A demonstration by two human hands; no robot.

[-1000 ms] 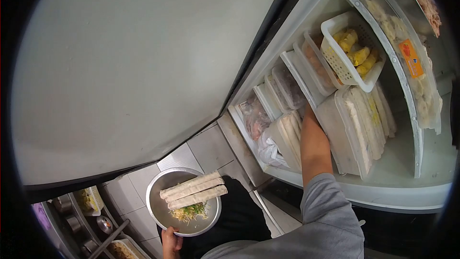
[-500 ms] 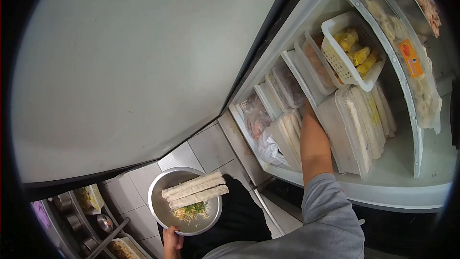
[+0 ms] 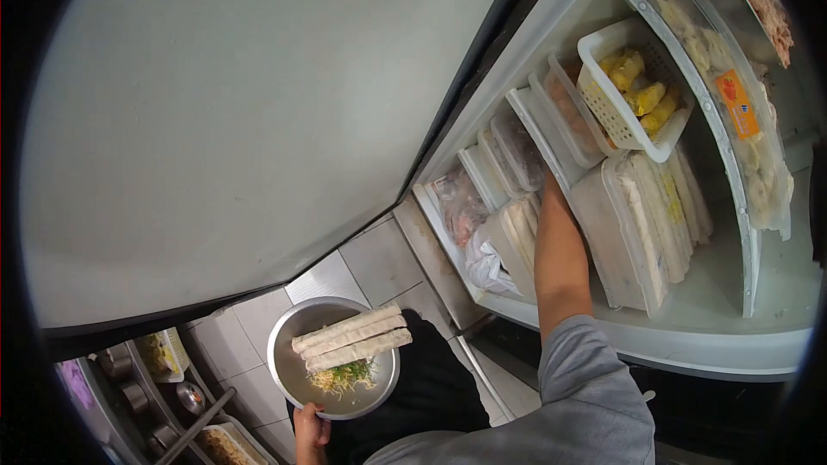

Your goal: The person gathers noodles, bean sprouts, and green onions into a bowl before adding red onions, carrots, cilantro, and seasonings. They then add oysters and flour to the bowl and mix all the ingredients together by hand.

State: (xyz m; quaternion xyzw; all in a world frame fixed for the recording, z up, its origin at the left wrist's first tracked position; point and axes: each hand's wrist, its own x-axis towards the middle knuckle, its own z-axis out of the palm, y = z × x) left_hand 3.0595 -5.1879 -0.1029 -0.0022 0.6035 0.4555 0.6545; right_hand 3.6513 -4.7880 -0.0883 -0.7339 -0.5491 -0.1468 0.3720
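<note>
My left hand (image 3: 311,424) is closed on the rim of a metal bowl (image 3: 287,375), held in front of my dark trousers. Three long pale rolls (image 3: 351,337) lie side by side in the bowl, their right ends over its rim. Under them are thin yellowish shreds and chopped greens (image 3: 345,379). My right forearm (image 3: 562,263) reaches into the open refrigerator, between a tub of pale rolls (image 3: 514,241) and a bigger tub of flat pale layers (image 3: 633,232). The shelf edge hides my right hand and its fingers.
The big refrigerator door (image 3: 241,138) stands open on the left. A white basket with yellow wrapped pieces (image 3: 594,60) rests on a shelf above my arm. Bagged food (image 3: 728,112) lies on a higher shelf. At lower left is a counter with food containers (image 3: 172,362).
My right forearm has shifted slightly to the left inside the refrigerator. The bowl and my left hand have barely moved.
</note>
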